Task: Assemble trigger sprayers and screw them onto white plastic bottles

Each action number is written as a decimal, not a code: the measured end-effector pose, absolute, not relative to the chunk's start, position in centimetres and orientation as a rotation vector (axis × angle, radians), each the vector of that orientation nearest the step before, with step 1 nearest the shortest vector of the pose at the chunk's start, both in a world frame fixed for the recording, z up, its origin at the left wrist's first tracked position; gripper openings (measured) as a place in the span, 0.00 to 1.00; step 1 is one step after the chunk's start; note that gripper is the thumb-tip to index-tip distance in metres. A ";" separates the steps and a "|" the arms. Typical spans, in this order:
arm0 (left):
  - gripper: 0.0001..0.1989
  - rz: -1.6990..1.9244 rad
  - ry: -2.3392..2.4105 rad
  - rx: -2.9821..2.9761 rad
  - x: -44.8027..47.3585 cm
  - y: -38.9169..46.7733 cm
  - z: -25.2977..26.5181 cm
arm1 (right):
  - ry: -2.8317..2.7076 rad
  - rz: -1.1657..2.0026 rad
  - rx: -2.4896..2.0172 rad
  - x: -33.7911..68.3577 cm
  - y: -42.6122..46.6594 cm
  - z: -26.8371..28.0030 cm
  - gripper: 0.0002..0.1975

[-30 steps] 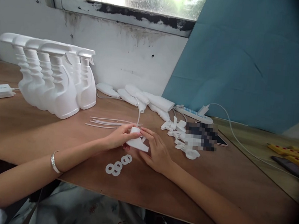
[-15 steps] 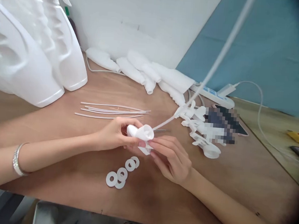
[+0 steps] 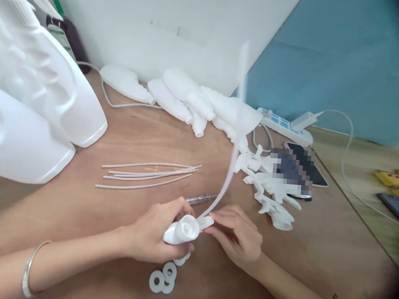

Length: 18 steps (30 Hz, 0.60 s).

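Note:
My left hand [image 3: 160, 229] is closed around a white trigger spray head [image 3: 187, 228], whose round opening faces me. On its right side, my right hand [image 3: 239, 238] pinches a small flat white trigger [image 3: 206, 222] between thumb and fingertips. A long translucent tube [image 3: 234, 157] bends upward from near the head; where it joins is hidden. Flat white ring washers [image 3: 156, 281] lie below my left hand, some overlapping and partly covered. Behind the hands lies a clear pen-like tool [image 3: 200, 199]. Several thin white tubes [image 3: 142, 173] rest on the table to the left.
Large white spray bottles [image 3: 75, 98] stand at left, before a dark bottle [image 3: 68, 33]. Small white bottles [image 3: 176, 99] lie along the wall. White sprayer parts [image 3: 277, 213], a phone [image 3: 317, 170] and a power strip [image 3: 284, 124] with a cable are at right.
Both hands and the spray head sit lower in view, as the camera has shifted. The tube swings from leaning right to nearly upright. The right hand's fingers now pinch the trigger at the head's side.

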<state>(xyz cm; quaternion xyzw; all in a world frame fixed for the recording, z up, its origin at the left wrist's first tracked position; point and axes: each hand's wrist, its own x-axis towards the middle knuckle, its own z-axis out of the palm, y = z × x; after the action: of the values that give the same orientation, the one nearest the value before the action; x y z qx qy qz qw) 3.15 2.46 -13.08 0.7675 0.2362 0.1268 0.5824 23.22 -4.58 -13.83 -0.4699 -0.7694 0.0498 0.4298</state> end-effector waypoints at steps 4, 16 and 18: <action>0.26 0.255 0.424 1.876 2.9 2.7 -12.9 | -1.916 0.187 -1.097 22.6 -4.0 -13.5 0.15; 0.24 0.444 0.226 1.613 4.2 4.3 -15.7 | -2.056 -0.061 -1.162 23.1 6.7 -7.1 0.12; 0.23 0.330 0.218 1.553 3.8 4.5 -15.0 | -2.197 -0.117 -1.205 21.9 11.8 -6.0 0.10</action>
<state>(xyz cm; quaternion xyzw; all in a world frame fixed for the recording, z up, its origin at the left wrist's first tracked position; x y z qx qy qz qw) 3.80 4.45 -15.04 0.6962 0.0979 0.1477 0.6957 21.92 11.76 -6.00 -0.4563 -0.8324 -0.0445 0.3112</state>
